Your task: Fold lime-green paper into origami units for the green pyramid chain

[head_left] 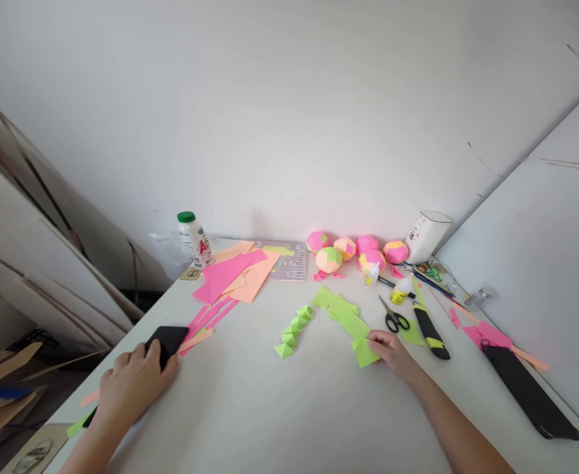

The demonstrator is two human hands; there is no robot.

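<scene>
My left hand (pixel 136 378) lies over a flat black phone (pixel 174 337) at the table's left side, fingers on its top and thumb along its edge; the palm hides its middle. My right hand (pixel 390 349) pinches a creased lime-green paper piece (pixel 364 353) between thumb and fingers. Just beyond it, flat green paper pieces (pixel 341 309) overlap in a loose pile. Between the two hands stands a slanting row of folded green paper units (pixel 292 334) with raised points. Black-handled scissors (pixel 396 322) rest open to the right of the pile.
Pink and orange sheets (pixel 230 276) and a white bottle (pixel 195 240) stand back left, near a notebook (pixel 292 263). Several paper balls (pixel 329 259) line the wall. Glue bottles (pixel 400 289), a cutter (pixel 431 332) and a black case (pixel 531 392) lie right.
</scene>
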